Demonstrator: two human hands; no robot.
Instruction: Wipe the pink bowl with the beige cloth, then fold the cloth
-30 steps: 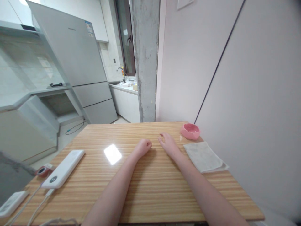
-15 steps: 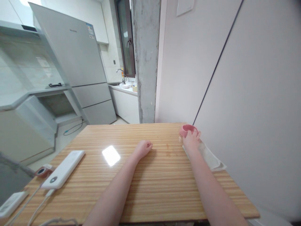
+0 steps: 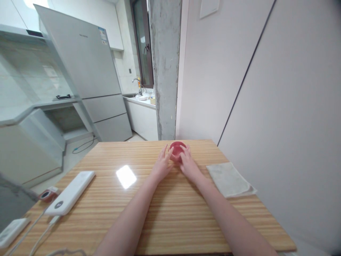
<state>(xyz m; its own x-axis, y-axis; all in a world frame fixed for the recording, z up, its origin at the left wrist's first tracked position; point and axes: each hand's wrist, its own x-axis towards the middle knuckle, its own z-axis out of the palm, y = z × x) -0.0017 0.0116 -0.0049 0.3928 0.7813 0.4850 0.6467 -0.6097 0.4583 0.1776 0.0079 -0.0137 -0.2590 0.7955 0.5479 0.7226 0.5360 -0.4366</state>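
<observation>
Wooden table (image 3: 170,213), both hands' grip on pink bowl (image 3: 177,147)

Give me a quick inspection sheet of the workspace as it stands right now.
Surface: wooden table, striped grain, a bright glare patch left of centre.
Job's things: small pink bowl near the far edge, held between both hands.
Clutter: folded pale cloth at the right edge; white power bank and small red-rimmed object at the left; another white device at the near-left corner.
Grips: left hand and right hand each touch a side of the bowl, fingers curved round it.
Cables: white cables run from the power bank toward the near edge.
Surroundings: grey fridge, concrete pillar, sink counter behind, plain wall to the right.
</observation>
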